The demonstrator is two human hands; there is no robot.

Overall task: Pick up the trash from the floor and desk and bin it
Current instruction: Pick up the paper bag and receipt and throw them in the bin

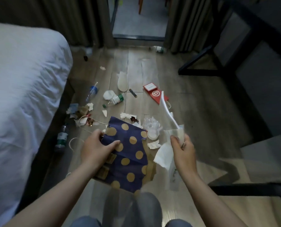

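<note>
1. Just in front of the knees, the left hand (pixel 97 145) grips the blue paper bag (pixel 128 154) with gold dots. Its thumb lies flat on the dotted face and its fingers curl round the bag's rim.
2. The right hand (pixel 183 148) is closed in a pinch on a white tissue (pixel 163 156), which hangs below and to the left of it. The same hand also holds a long white strip (pixel 166 110).
3. The bag lies between the two hands, and its long axis runs away from the person, leaning a little left. The strip rises from the right fist and points away, curving slightly left.
4. Just beyond the right hand lies a crumpled clear cup (pixel 151 124), with paper scraps beside it.
5. Farther, beyond the left hand, a green-label bottle (pixel 116 100) lies on its side. Beyond the right hand lies a red paper bag (pixel 154 94).
6. The bed (pixel 21 95) closes the side left of the left hand. The black desk frame (pixel 202 63) stands far right of the right hand. Bare wood floor (pixel 193 112) lies open to the right of the right hand.
</note>
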